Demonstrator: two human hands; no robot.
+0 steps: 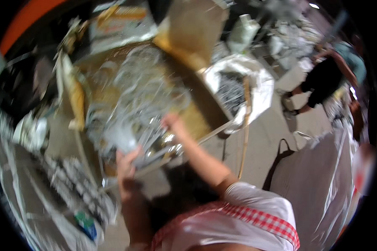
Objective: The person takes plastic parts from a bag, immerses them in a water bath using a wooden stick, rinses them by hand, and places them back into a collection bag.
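Observation:
A large open box (205, 136) stands in front of me, holding a heap of clear plastic pieces (140, 90), several of them curved or strip-like. At its near edge my left hand (127, 162) is closed on the lower end of a cloudy, translucent plastic piece (120, 136); its exact kind is blurred. Further right, my right hand (174, 124) reaches over the near part of the heap with its fingers curled in. Blur hides what, if anything, is between those fingers. Shiny clear strips (148, 136) lie between the two hands.
A white sack (262, 94) of grey thin pieces stands right of the box, a wooden stick (245, 125) leaning by it. Big pale sacks stand at right (314, 180) and left (25, 180). Another person (335, 75) is at the far right. Cardboard (192, 31) rises behind the box.

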